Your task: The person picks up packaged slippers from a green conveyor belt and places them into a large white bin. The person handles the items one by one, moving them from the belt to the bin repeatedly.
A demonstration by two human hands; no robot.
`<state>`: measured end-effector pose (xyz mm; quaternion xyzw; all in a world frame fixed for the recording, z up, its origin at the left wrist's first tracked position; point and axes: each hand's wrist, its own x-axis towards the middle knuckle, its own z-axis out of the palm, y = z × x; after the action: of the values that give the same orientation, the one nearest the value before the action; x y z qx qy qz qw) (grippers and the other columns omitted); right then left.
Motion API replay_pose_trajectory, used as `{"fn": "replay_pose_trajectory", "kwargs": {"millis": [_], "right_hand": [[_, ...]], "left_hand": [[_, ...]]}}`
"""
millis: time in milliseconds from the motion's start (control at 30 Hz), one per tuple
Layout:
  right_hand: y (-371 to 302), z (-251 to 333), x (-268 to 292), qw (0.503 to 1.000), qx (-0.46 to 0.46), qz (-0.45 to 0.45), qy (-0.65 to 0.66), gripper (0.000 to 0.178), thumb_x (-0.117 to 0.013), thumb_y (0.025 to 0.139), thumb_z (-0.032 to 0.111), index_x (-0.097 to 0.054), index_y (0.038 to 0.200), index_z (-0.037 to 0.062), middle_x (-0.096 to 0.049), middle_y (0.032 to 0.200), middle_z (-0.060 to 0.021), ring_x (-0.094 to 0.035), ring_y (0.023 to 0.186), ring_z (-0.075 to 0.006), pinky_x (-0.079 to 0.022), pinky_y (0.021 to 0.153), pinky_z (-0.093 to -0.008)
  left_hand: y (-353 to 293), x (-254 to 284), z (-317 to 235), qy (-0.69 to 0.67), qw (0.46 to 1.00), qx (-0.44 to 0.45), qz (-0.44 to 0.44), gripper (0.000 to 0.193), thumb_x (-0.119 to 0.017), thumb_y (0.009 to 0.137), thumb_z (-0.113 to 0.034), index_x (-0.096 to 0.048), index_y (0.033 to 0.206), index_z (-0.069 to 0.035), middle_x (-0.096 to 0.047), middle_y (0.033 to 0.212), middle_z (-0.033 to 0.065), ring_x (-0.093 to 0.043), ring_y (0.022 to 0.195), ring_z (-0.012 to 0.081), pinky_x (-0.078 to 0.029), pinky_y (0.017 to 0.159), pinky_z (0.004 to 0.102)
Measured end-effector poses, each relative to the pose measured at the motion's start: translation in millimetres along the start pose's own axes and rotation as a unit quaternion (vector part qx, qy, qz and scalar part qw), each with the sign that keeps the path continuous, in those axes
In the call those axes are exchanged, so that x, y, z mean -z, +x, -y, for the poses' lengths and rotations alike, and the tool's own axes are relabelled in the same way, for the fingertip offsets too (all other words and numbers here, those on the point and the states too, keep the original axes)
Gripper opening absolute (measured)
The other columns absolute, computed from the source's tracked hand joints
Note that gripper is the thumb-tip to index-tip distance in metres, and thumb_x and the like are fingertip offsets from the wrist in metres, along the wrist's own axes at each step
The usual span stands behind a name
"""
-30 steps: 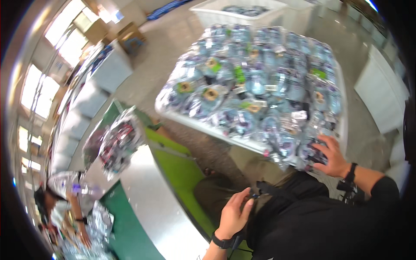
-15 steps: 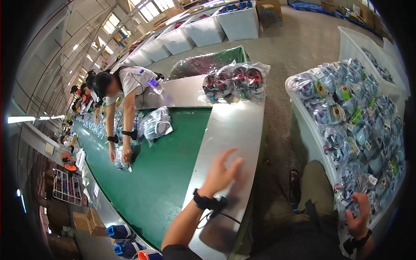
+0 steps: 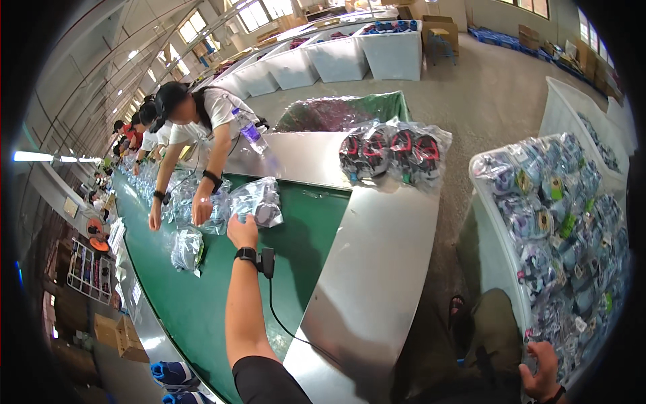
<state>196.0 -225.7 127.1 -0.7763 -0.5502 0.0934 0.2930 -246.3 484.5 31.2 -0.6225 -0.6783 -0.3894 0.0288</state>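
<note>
From the head view, your left hand (image 3: 242, 231) is stretched far out over the green belt (image 3: 202, 303), and its grip is on the near edge of a clear plastic bag (image 3: 259, 202) with a pale shoe inside; the fingers are hidden under the bag's edge, so you cannot tell how tightly they close, only that the hand is touching it. That bag lies flat on the belt at about eleven o'clock from the picture's middle, just beside the steel tabletop (image 3: 377, 256). A black watch (image 3: 246, 254) sits on your left wrist with a small black device (image 3: 267, 261) hanging beside it and a cable (image 3: 289, 330) trailing back across the tabletop. Down at five o'clock your right hand (image 3: 544, 374) is curled over the rim of the white bin (image 3: 494, 262), fingers bent on the edge among the bagged shoes (image 3: 565, 229) heaped inside; whether it has hold of a bag you cannot tell. At twelve o'clock a row of bagged dark shoes with red trim (image 3: 393, 153) rests on the far end of the tabletop. At ten o'clock a co-worker in a white shirt (image 3: 202, 118) leans over the belt, both hands on more clear bags (image 3: 195, 209), and another bag (image 3: 187, 249) lies alone just nearer you.
</note>
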Motion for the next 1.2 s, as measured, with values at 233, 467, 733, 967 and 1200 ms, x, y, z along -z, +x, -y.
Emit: {"fn": "replay_pose_trajectory", "kwargs": {"millis": [233,467,733,967,1200], "right_hand": [[45.5,36.9,10.3,0.989,-0.101,0.09,0.054,0.041,-0.069,0.09,0.005,-0.06,0.13,0.0015,-0.065,0.111,-0.017,-0.063,0.098,-0.033,-0.051,0.088,-0.0391],[42.9,40.7,4.5,0.984,-0.112,0.121,0.068,0.042,-0.071,0.085,0.008,-0.061,0.126,0.0022,-0.065,0.105,-0.016,-0.063,0.095,-0.0313,-0.05,0.086,-0.0392],[24.5,9.2,-11.0,0.995,0.014,0.065,0.069,0.045,-0.078,0.075,0.014,-0.064,0.116,0.0015,-0.068,0.09,-0.014,-0.068,0.081,-0.0323,-0.054,0.072,-0.0392],[12.7,17.9,6.5,0.986,0.01,0.117,0.116,0.045,-0.078,0.078,0.016,-0.064,0.118,0.0024,-0.069,0.093,-0.0125,-0.069,0.084,-0.0298,-0.056,0.074,-0.0376],[-14.6,12.3,18.2,0.976,-0.002,0.095,0.194,0.044,-0.079,0.08,0.017,-0.066,0.12,0.0041,-0.07,0.094,-0.0094,-0.07,0.087,-0.0268,-0.056,0.077,-0.0359]], "left_hand": [[45.0,-42.5,53.9,-0.253,0.904,0.323,0.122,0.068,-0.075,0.081,-0.055,-0.068,0.107,0.007,-0.066,0.093,0.0127,-0.059,0.06,0.024,-0.045,0.05,0.0366],[0.7,-19.8,41.0,-0.39,0.846,0.249,0.264,0.04,-0.077,0.08,-0.022,-0.058,0.104,0.002,-0.063,0.077,0.0077,-0.058,0.055,0.0172,-0.042,0.043,0.0305],[-158.3,80.4,-20.6,-0.426,0.854,0.008,0.299,0.053,-0.072,0.083,0.003,-0.044,0.127,-0.011,-0.057,0.121,0.0064,-0.061,0.103,0.0165,-0.056,0.078,0.0309],[-180.1,117.9,-105.9,-0.454,0.781,0.262,0.339,0.054,-0.061,0.1,-0.034,-0.037,0.143,-0.012,-0.057,0.125,0.009,-0.065,0.102,0.0218,-0.057,0.075,0.0344],[-185.6,109.2,-145.3,-0.452,0.788,0.283,0.309,0.081,-0.068,0.08,-0.008,-0.031,0.152,-0.012,-0.046,0.14,0.0207,-0.056,0.117,0.0297,-0.051,0.093,0.039]]}}
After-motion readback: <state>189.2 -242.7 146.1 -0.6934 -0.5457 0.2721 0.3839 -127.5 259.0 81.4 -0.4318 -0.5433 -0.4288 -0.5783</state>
